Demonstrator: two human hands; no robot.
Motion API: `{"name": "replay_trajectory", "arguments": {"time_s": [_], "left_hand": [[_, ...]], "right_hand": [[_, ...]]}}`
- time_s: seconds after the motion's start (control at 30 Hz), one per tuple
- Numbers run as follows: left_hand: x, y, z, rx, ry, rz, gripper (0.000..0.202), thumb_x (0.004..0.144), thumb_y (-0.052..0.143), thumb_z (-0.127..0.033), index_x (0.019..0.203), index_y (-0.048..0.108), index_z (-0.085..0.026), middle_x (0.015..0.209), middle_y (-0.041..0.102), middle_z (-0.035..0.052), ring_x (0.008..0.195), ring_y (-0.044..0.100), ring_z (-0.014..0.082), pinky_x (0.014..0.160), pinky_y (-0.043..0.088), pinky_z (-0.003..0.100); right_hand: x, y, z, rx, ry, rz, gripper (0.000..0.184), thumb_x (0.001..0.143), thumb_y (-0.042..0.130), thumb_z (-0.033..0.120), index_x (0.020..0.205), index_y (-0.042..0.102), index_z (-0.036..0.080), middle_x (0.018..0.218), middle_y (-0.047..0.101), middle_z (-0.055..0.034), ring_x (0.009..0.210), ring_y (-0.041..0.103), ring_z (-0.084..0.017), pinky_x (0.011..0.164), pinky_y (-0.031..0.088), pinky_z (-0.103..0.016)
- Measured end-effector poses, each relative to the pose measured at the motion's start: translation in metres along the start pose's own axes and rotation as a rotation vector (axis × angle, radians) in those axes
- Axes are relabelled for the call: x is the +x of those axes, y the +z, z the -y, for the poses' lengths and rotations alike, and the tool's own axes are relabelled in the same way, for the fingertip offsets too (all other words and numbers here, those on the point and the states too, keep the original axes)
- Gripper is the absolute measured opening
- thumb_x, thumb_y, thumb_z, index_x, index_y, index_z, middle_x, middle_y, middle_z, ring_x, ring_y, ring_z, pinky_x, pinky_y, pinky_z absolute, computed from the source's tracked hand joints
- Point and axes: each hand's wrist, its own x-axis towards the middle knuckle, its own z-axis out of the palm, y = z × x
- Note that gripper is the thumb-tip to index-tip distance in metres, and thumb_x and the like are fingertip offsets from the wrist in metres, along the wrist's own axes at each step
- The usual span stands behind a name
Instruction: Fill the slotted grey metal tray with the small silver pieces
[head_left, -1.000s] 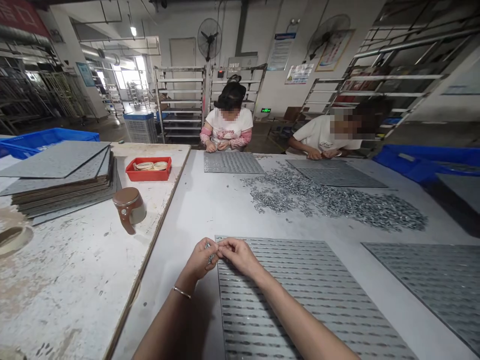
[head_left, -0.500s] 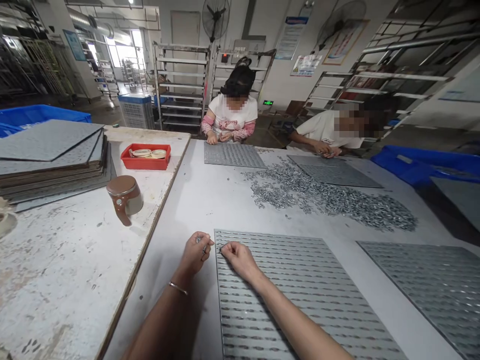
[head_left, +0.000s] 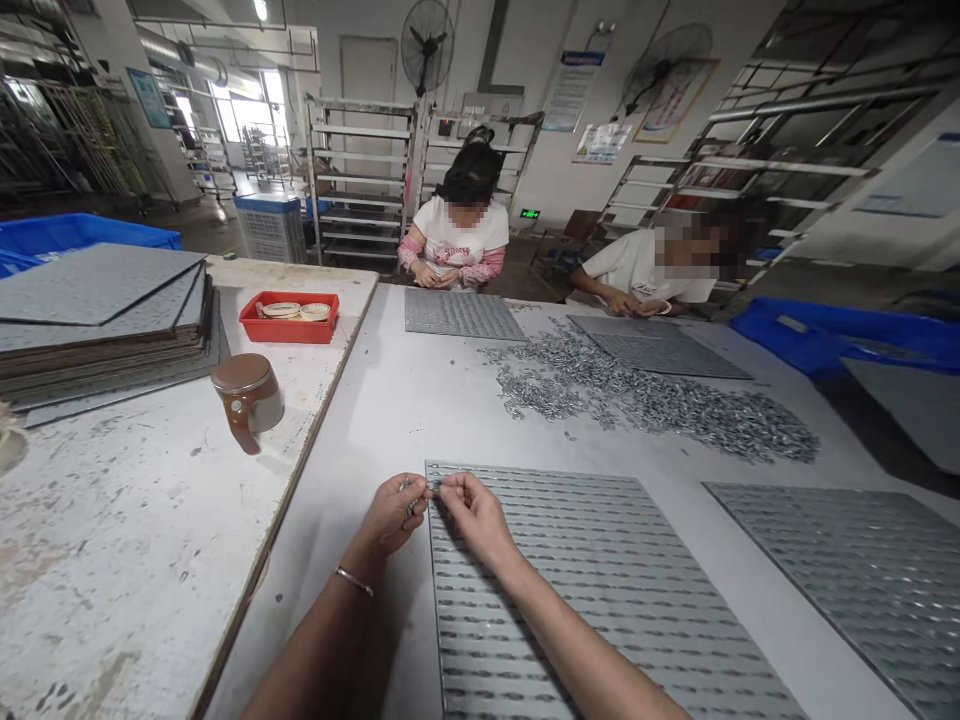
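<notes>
My left hand [head_left: 395, 512] is closed around several small shiny metal pieces [head_left: 409, 509], just off the left edge of a grey board [head_left: 570, 580]. Long rows of similar small pieces lie across that board. Over its top left corner, my right hand [head_left: 477, 515] is pinched, with the fingertips almost touching those of my left hand. Whatever lies between the right fingertips is too small to make out clearly. A loose heap of small metal pieces [head_left: 660, 395] spreads over the white table [head_left: 375, 410] beyond the board.
To the right lies another board with rows [head_left: 840, 570]. On the left worktop are a brown-lidded mug [head_left: 259, 395], a red tray [head_left: 289, 330] and a stack of grey boards [head_left: 105, 300]. Two people [head_left: 461, 235] work across the table, each at a board. A blue bin [head_left: 847, 335] stands far right.
My right hand has lifted slightly off the board's left edge toward my left hand. The left fingers have shifted right, and the fingertips of both hands now nearly meet.
</notes>
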Motion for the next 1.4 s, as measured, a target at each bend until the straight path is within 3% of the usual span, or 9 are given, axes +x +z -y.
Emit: {"name": "replay_trajectory", "arguments": {"time_s": [0.23, 0.43, 0.6, 0.73, 0.9, 1.07, 1.23, 1.33, 1.4], "left_hand": [[-0.004, 0.01, 0.006, 0.049, -0.001, 0.023, 0.048, 0.059, 0.091, -0.046, 0.074, 0.057, -0.016, 0.067, 0.057, -0.002, 0.045, 0.036, 0.0034, 0.038, 0.014, 0.018], [-0.006, 0.013, 0.007, 0.072, -0.021, -0.015, 0.029, 0.065, 0.086, -0.029, 0.073, 0.062, -0.016, 0.049, 0.049, -0.0072, 0.039, 0.029, 0.0032, 0.038, 0.012, 0.018], [-0.006, 0.014, 0.004, -0.012, -0.07, -0.035, 0.022, 0.068, 0.082, -0.021, 0.075, 0.064, -0.012, 0.06, 0.057, -0.001, 0.043, 0.036, 0.0039, 0.037, 0.014, 0.017], [0.001, 0.004, -0.003, -0.146, -0.098, -0.083, 0.019, 0.076, 0.072, -0.025, 0.087, 0.064, -0.011, 0.073, 0.058, 0.0029, 0.05, 0.044, 0.006, 0.036, 0.023, 0.015], [0.007, -0.009, -0.005, -0.2, -0.077, -0.136, 0.025, 0.076, 0.071, -0.022, 0.097, 0.062, -0.013, 0.075, 0.056, 0.0006, 0.046, 0.04, 0.0046, 0.033, 0.019, 0.014], [0.005, -0.006, -0.002, -0.172, 0.021, -0.138, 0.029, 0.079, 0.073, -0.029, 0.102, 0.063, -0.014, 0.078, 0.06, 0.0012, 0.048, 0.043, 0.0055, 0.034, 0.021, 0.014], [0.001, -0.003, -0.006, -0.135, -0.018, -0.063, 0.037, 0.073, 0.077, -0.027, 0.104, 0.067, -0.01, 0.077, 0.059, 0.0015, 0.051, 0.046, 0.0054, 0.036, 0.022, 0.014], [-0.001, -0.001, -0.006, -0.103, -0.058, -0.012, 0.04, 0.069, 0.078, -0.024, 0.105, 0.068, -0.011, 0.074, 0.058, -0.0002, 0.048, 0.042, 0.0045, 0.035, 0.019, 0.015], [-0.002, 0.001, -0.005, -0.078, -0.065, 0.02, 0.04, 0.068, 0.079, -0.023, 0.105, 0.066, -0.013, 0.072, 0.059, -0.0013, 0.045, 0.039, 0.0041, 0.035, 0.016, 0.016]], "right_hand": [[-0.007, -0.008, 0.016, 0.106, -0.028, 0.066, 0.036, 0.084, 0.064, 0.056, 0.08, 0.064, 0.02, 0.06, 0.06, 0.0016, 0.051, 0.052, -0.012, 0.052, 0.044, -0.024], [-0.002, -0.016, 0.014, 0.562, 0.395, 0.23, 0.034, 0.065, 0.084, 0.043, 0.077, 0.066, 0.017, 0.07, 0.066, -0.0006, 0.053, 0.056, -0.008, 0.051, 0.049, -0.02], [0.003, -0.028, 0.011, 0.578, 0.427, 0.275, 0.029, 0.063, 0.082, 0.033, 0.084, 0.07, 0.017, 0.068, 0.065, 0.0013, 0.05, 0.053, -0.007, 0.047, 0.045, -0.018], [0.0, -0.034, 0.001, 0.372, 0.262, 0.217, 0.033, 0.071, 0.072, 0.036, 0.097, 0.071, 0.016, 0.061, 0.057, 0.0065, 0.047, 0.049, -0.006, 0.046, 0.042, -0.019], [-0.005, -0.026, -0.009, 0.176, 0.237, 0.268, 0.024, 0.072, 0.066, 0.038, 0.087, 0.062, 0.019, 0.06, 0.06, 0.0053, 0.052, 0.059, -0.012, 0.051, 0.049, -0.023], [-0.004, -0.012, -0.004, -0.206, 0.129, 0.164, 0.018, 0.079, 0.057, 0.033, 0.072, 0.065, 0.019, 0.061, 0.063, 0.0013, 0.056, 0.057, -0.013, 0.055, 0.041, -0.023], [-0.005, -0.002, -0.002, -0.333, 0.085, 0.107, 0.016, 0.079, 0.057, 0.023, 0.064, 0.063, 0.02, 0.061, 0.063, 0.0005, 0.061, 0.056, -0.015, 0.06, 0.035, -0.025], [-0.005, 0.0, -0.005, -0.376, 0.082, 0.068, 0.003, 0.076, 0.061, 0.019, 0.078, 0.064, 0.02, 0.063, 0.063, 0.0014, 0.061, 0.054, -0.015, 0.061, 0.034, -0.025], [-0.004, -0.002, -0.005, -0.32, 0.08, 0.048, 0.014, 0.077, 0.063, 0.02, 0.091, 0.063, 0.019, 0.064, 0.063, 0.0025, 0.06, 0.055, -0.015, 0.061, 0.036, -0.025]]}}
